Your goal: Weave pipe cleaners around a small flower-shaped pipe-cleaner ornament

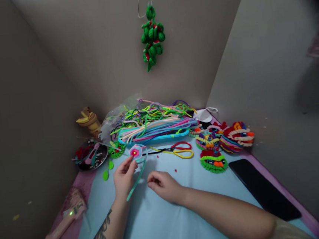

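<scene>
My left hand (pixel 124 176) is closed in a pinch on a pipe cleaner flower (pixel 135 152), pink with a yellow centre and a pale outer edge. From it a teal pipe cleaner (pixel 138 179) loops round on the right, its loose end hanging down beside my wrist. My right hand (pixel 164 186), apart from the flower and to its lower right, is curled closed over the blue table cover. Whether anything is inside those fingers is hidden. Just beyond both hands lie scissors (pixel 183 149) with red and yellow handles.
A blue tray (pixel 161 137) heaped with pipe cleaners stands at the back. Colourful pipe cleaner heads (pixel 213 161) and a black phone-like slab (pixel 263 188) lie right. Left are a metal bowl (pixel 105 154) of clips and a pink glue gun (pixel 66 218). Walls close in the table.
</scene>
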Motion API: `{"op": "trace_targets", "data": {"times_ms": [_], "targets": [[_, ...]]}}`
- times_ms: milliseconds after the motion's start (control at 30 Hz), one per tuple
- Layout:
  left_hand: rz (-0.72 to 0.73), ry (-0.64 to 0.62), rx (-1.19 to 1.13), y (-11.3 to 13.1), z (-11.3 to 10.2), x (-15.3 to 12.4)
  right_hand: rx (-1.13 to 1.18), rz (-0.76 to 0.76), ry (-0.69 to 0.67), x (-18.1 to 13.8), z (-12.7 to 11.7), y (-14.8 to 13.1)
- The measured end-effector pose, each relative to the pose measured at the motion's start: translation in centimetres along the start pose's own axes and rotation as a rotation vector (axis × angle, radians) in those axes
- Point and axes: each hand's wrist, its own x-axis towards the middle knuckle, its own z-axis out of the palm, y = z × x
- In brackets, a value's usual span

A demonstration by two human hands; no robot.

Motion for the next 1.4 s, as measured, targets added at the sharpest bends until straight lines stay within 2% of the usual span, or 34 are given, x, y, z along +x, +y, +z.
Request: {"op": "trace_targets", "data": {"times_ms": [167,500,767,1033,1233,1400], "targets": [[-0.059,-0.065,0.019,0.0,0.6,-0.8,0.001,-0.015,-0.016,-0.4,-0.3,-0.4],[-0.123,-0.013,-0.025,-1.2,0.3,0.2,0.117,0.106,0.069,-0.9,-1.1,-0.2],[-0.169,-0.084,-0.096,-1.6,0.5,0.1,-0.001,0.053,0.081,-1.5,-1.4,-0.5],[-0.159,-0.113,-0.081,-1.4,0.4,0.0,-0.043,-0.003,0.013,-1.3,-0.9,-0.3],[-0.155,-0.150,-0.084,-1.2,0.6,-0.4,0.039,0.074,0.086,-1.3,-1.0,0.3],[-0.151,-0.170,-0.074,-1.1,0.9,-0.6,0.018,0.061,0.074,-1.3,-1.1,0.2]]}}
